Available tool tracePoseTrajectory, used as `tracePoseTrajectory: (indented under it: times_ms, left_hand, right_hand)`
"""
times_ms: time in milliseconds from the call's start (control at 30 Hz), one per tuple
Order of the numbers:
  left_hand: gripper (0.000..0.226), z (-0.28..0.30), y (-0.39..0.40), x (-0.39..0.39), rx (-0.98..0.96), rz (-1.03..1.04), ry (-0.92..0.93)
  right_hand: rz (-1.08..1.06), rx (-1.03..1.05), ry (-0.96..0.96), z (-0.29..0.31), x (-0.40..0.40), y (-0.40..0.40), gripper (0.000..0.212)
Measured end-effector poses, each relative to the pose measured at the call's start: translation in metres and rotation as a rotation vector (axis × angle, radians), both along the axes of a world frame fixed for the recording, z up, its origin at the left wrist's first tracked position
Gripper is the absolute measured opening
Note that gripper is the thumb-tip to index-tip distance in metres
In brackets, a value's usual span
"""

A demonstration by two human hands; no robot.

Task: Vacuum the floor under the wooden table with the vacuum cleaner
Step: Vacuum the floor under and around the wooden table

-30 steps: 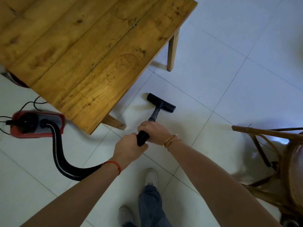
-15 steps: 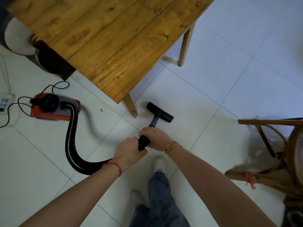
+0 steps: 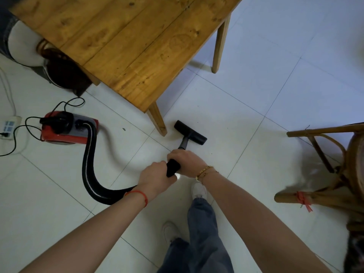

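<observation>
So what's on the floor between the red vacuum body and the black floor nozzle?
In the head view, the near table leg stands between the vacuum body and the nozzle, on pale floor tile.

The counter (image 3: pixel 126 42) fills the upper left; its near leg (image 3: pixel 157 121) stands just left of the nozzle (image 3: pixel 190 132) on the floor (image 3: pixel 246 91). Both hands sit behind the nozzle on the wand, left hand (image 3: pixel 155 177) behind right hand (image 3: pixel 186 162). The vacuum body (image 3: pixel 68 128) lies far left (power strip (image 3: pixel 8 127) beyond it), and a chair (image 3: pixel 334 174) stands at right.
</observation>
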State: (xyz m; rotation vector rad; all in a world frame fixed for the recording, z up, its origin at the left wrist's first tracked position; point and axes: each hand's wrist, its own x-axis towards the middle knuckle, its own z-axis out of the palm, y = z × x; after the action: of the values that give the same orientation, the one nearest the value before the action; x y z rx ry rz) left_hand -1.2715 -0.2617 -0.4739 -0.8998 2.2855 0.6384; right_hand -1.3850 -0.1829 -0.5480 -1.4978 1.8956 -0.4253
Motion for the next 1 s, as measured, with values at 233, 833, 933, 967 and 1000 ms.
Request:
tracePoseTrajectory:
  times_ms: [233, 833, 933, 967, 1000]
  left_hand:
    - [0.021, -0.015, -0.009, -0.072, 0.039, 0.055, 0.033]
    - [0.019, -0.046, -0.062, -0.307, 0.044, 0.138, 0.109]
    - [0.017, -0.052, -0.066, -0.328, 0.042, 0.147, 0.122]
    - [0.017, -0.054, -0.067, -0.332, 0.039, 0.145, 0.126]
    - [0.018, -0.055, -0.068, -0.336, 0.038, 0.144, 0.131]
  right_hand:
    - [0.016, 0.028, 0.029, -0.007, -0.076, -0.011, 0.008]
    - [0.092, 0.051, 0.127, -0.022, -0.319, -0.072, 0.008]
    - [0.08, 0.051, 0.137, -0.025, -0.341, -0.077, 0.008]
    - [0.081, 0.053, 0.138, -0.026, -0.346, -0.078, 0.008]
    - [0.085, 0.055, 0.14, -0.026, -0.35, -0.08, 0.008]
